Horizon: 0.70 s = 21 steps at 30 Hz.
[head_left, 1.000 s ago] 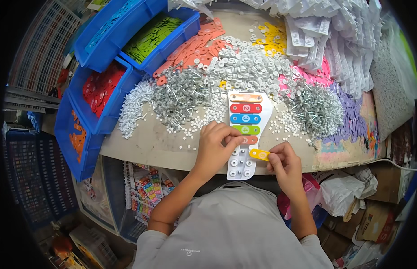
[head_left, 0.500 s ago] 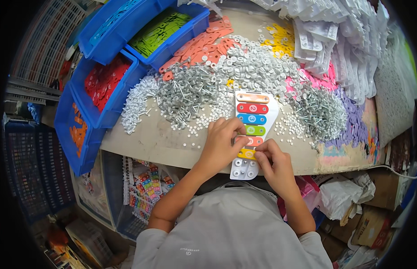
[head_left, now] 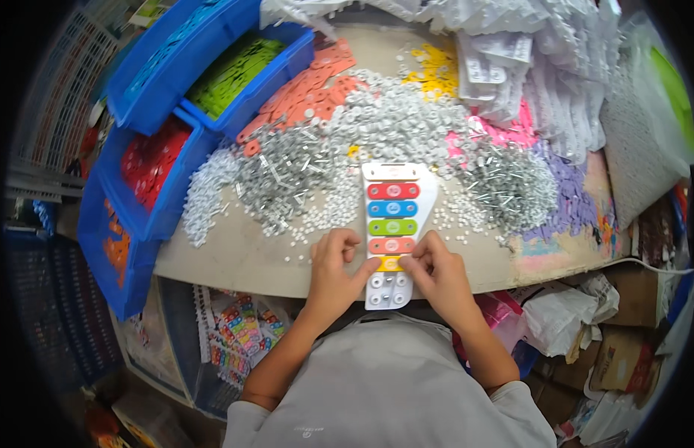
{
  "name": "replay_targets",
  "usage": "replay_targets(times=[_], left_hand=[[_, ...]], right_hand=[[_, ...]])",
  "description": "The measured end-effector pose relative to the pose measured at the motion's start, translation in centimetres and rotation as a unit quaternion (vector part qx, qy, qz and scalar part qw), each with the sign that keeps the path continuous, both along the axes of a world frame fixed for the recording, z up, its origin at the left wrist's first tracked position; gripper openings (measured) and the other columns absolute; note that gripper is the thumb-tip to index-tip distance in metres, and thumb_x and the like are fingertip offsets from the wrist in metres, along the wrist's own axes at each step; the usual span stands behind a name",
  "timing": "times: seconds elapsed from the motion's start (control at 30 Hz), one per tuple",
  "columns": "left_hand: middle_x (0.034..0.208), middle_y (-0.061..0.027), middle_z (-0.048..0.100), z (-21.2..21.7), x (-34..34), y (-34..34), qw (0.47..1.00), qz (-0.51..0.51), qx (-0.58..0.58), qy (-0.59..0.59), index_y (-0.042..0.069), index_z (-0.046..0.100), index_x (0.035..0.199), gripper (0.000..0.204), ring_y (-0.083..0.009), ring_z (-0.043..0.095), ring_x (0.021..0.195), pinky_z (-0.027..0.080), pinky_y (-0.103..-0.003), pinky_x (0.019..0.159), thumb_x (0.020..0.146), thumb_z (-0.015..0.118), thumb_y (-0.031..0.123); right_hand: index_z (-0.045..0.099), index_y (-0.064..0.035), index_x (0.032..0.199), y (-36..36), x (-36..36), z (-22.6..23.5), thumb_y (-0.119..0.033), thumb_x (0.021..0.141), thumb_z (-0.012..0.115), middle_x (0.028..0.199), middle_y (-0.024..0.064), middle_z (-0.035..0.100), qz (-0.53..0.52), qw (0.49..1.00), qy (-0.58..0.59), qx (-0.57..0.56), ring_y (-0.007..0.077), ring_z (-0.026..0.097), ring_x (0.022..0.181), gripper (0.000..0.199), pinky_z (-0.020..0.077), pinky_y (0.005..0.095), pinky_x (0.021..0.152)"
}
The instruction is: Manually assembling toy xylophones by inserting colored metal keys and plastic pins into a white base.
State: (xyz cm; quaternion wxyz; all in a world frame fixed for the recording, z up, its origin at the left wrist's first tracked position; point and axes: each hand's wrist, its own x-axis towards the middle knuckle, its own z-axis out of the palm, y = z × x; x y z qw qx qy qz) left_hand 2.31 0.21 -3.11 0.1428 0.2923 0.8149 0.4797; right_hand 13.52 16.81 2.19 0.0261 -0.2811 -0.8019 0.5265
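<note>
A white toy xylophone base (head_left: pixel 395 173) lies on the table edge in front of me, with red, blue, green and orange bars fixed across it. A yellow bar (head_left: pixel 389 263) sits on the base below the orange one. My left hand (head_left: pixel 336 272) presses its left end and my right hand (head_left: pixel 436 276) presses its right end. The lowest part of the base (head_left: pixel 384 291) shows bare white pegs between my hands.
Heaps of white washers (head_left: pixel 392 119), metal screws (head_left: pixel 511 187) and orange bars (head_left: pixel 310 89) cover the table. Blue bins (head_left: pixel 213 67) with green, red and orange bars stand at the left. White bases are stacked at the back right (head_left: pixel 556 67). Boxes and bags sit under the table.
My right hand carried the yellow bar from beside the base onto it. Both hands have closed in on the bar's ends.
</note>
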Motion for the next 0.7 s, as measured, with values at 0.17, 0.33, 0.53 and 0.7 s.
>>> replay_targets(times=[0.17,0.33,0.53,0.7], left_hand=[[0.083,-0.0041,0.049,-0.7,0.2,-0.9,0.996,0.007,0.012,-0.083,0.006,0.056,0.110,0.055,-0.0216,0.047,0.078,0.038,-0.038,0.079,0.071,0.090,0.022],[0.089,-0.0045,0.052,1.8,1.9,-3.1,0.994,-0.103,-0.012,0.028,0.007,0.054,0.123,0.078,-0.0224,0.048,0.081,0.037,-0.039,0.082,0.063,0.095,0.035],[0.088,-0.0037,0.055,0.8,3.3,-2.8,0.989,-0.121,-0.039,0.078,0.008,0.054,0.123,0.074,-0.0229,0.053,0.083,0.038,-0.040,0.083,0.065,0.094,0.033],[0.089,-0.0035,0.057,0.7,3.2,-2.6,0.988,-0.129,-0.023,0.083,0.008,0.055,0.122,0.071,-0.0234,0.054,0.084,0.038,-0.039,0.083,0.066,0.093,0.030]], right_hand=[[0.059,-0.0020,0.087,1.8,1.0,-0.6,-0.012,0.093,0.072,0.065,0.0044,0.059,0.020,0.999,-0.002,-0.035,0.0077,0.051,0.059,0.017,0.0397,0.0282,0.053],[0.066,-0.0005,0.096,11.4,-0.6,2.0,-0.012,0.097,0.064,0.077,0.0115,0.064,-0.127,0.924,0.089,0.350,0.0185,0.059,0.067,0.011,0.0459,0.0337,0.063],[0.069,0.0019,0.099,25.6,-2.9,-0.7,-0.005,0.089,0.066,0.088,0.0157,0.070,-0.065,0.897,0.053,0.435,0.0255,0.066,0.080,0.013,0.0509,0.0370,0.074],[0.068,0.0022,0.096,27.5,-3.8,-0.9,-0.001,0.082,0.070,0.088,0.0111,0.071,0.015,0.943,-0.010,0.331,0.0215,0.065,0.082,0.014,0.0510,0.0337,0.076]])
